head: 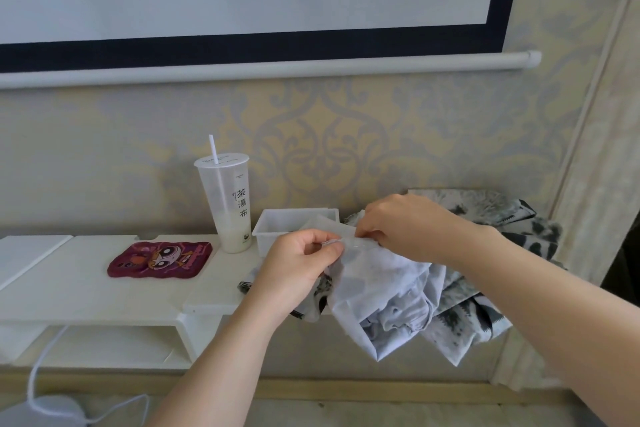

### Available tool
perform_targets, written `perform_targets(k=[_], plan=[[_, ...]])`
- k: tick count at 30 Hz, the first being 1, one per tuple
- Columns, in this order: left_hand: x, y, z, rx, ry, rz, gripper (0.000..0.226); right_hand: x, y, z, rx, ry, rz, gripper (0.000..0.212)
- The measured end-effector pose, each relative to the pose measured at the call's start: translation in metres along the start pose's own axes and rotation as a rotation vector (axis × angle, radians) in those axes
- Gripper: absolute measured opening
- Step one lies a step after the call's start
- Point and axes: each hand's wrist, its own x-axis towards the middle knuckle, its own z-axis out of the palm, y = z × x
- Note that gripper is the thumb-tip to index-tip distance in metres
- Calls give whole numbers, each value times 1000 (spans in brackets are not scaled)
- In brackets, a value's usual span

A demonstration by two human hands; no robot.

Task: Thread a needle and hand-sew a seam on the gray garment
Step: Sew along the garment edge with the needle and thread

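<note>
The gray garment (377,291) hangs in folds off the right end of a white shelf, its top edge lifted between both hands. My left hand (298,267) pinches that edge from the left, thumb and forefinger closed on the cloth. My right hand (401,225) grips the same edge from above and to the right, fingertips almost touching the left hand's. No needle or thread can be made out; anything that small is hidden by the fingers.
A white shelf (86,291) runs along the patterned wall. On it lie a dark red phone case (159,260), a plastic cup with a straw (228,201) and a white box (277,222). A black-and-white patterned cloth (502,218) is piled behind the garment. A white cable (45,357) hangs below.
</note>
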Motion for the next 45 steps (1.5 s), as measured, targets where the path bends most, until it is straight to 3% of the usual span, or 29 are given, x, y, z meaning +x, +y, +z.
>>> perform_targets(k=[16,22,26,32,40,45], plan=[[-2,-4,-2,-36,-34,-4,11,1,-1,11,239,0,-37,28],[0,-4,-4,-200,-76,-17,11,-11,-11,8,604,66,56,20],[3,-6,0,-249,-54,-36,13,-21,-18,5,816,169,10,14],[6,-6,8,-286,0,-49,13,-12,-21,14,757,279,-45,5],[9,-3,11,-273,14,-54,10,-7,-10,11,864,351,134,6],[13,-4,14,-317,30,-113,10,-7,-12,11,806,359,142,9]])
